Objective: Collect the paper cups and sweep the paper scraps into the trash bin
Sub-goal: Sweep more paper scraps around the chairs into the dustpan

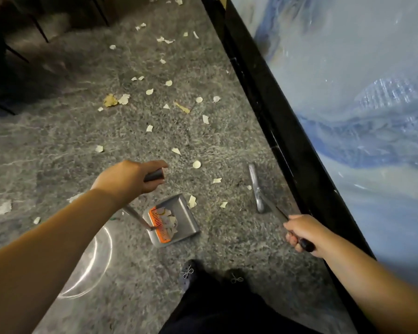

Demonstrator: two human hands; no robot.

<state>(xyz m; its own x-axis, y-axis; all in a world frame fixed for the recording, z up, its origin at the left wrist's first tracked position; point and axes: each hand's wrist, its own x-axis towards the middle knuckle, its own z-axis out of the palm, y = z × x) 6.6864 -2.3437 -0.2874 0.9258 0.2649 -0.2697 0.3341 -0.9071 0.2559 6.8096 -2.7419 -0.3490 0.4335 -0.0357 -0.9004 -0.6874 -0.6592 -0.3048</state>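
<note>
My left hand grips the dark handle of a long-handled grey dustpan, which rests on the floor and holds several paper scraps by its orange comb. My right hand grips the black handle of a broom whose grey head touches the floor to the right of the pan. Many pale paper scraps lie scattered over the grey carpet-like floor ahead, with a larger yellowish piece farther off. No paper cup is in view.
A black-framed wall panel with a blue-white picture runs along the right. Dark furniture legs stand at the upper left. A shiny round rim shows under my left forearm. My dark shoes are at the bottom.
</note>
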